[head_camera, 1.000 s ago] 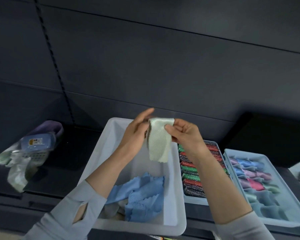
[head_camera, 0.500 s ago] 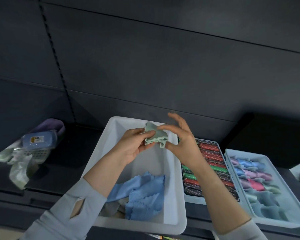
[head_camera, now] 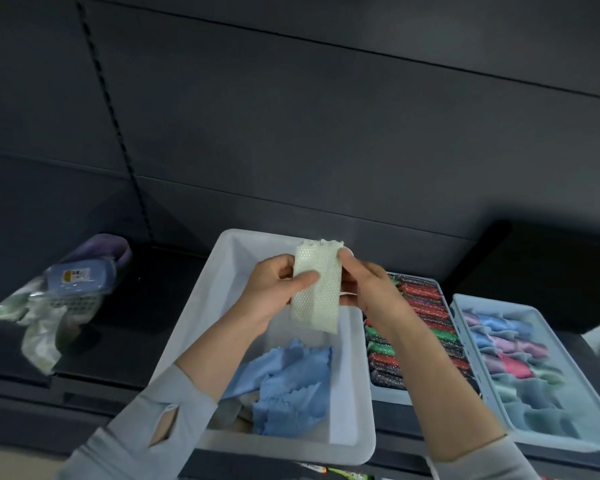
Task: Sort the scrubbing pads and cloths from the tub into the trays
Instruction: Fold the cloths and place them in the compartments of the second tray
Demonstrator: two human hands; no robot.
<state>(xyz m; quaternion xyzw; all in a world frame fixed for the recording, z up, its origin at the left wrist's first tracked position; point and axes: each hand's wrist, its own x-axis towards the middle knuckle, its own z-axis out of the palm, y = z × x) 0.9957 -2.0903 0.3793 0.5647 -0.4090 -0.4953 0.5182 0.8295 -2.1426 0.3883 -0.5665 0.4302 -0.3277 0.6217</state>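
Note:
Both hands hold a pale green dimpled cloth (head_camera: 317, 292), folded into a narrow upright strip, above the white tub (head_camera: 201, 317). My left hand (head_camera: 274, 291) grips its left edge with the thumb across the front. My right hand (head_camera: 368, 289) pinches its right edge. Blue cloths (head_camera: 288, 389) lie crumpled in the tub's near end. To the right stands a tray of red, green and dark scrubbing pads (head_camera: 426, 306) in rows. Further right a light blue tray (head_camera: 465, 306) holds folded cloths (head_camera: 506, 355) in blue, pink and green.
On the dark shelf at the left lie a blue packaged item (head_camera: 80, 277), a purple object (head_camera: 108, 245) and crumpled plastic wrap (head_camera: 42, 334). A dark panelled wall rises behind the tub. A black box (head_camera: 551, 271) stands behind the right tray.
The cloth was bunched small between my hands half a second ago; it now stands as a longer flat folded strip, with both hands at its sides.

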